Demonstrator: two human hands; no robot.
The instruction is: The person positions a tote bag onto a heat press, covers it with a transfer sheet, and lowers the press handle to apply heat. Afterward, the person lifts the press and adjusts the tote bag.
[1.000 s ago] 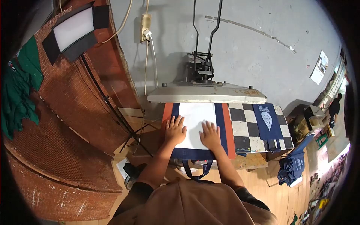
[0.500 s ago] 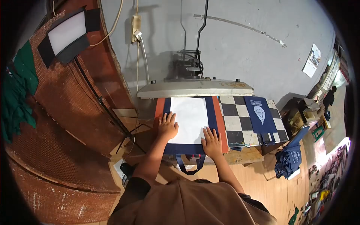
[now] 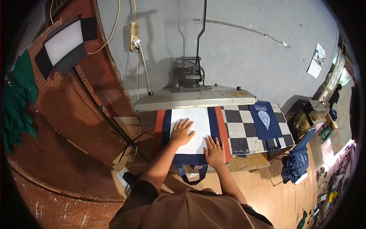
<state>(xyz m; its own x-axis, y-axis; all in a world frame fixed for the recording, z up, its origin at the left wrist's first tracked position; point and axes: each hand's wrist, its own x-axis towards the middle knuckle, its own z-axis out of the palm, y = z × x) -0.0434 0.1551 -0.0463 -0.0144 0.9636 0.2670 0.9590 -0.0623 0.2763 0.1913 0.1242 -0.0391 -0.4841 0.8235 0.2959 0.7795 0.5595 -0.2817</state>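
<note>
Sheet of smooth white material (image 3: 200, 120), rectangular, lying flat upon a navy-blue fabric piece (image 3: 187, 159) that frames its left, right and near edges. From the near edge of the fabric hangs a looped navy-blue strap (image 3: 191, 181). Beneath, we see an orange-red pad (image 3: 224, 137) showing as strips along the left and right sides.

Our left hand (image 3: 182, 133) rests palm down on the sheet, left of its middle, its grip spread with fingers apart. Our right hand (image 3: 214, 154) lies at the near right corner of the sheet, across the sheet's edge and the navy border; its grip, too, is spread, the fingers slightly parted.

Past the far end of the sheet stands the broad grey metal plate of a press (image 3: 194, 97), with a bent black lever (image 3: 199, 36) rising behind it; how far the sheet reaches below the plate we cannot tell.

Just right of the pad is a black-and-white checkered worktop (image 3: 238, 131). Toward its right edge lies a navy-blue printed fabric piece (image 3: 275, 128) bearing a white drop-shaped emblem (image 3: 263, 119). Beyond the near right corner we note a crumpled navy-blue cloth bundle (image 3: 294, 166).
</note>
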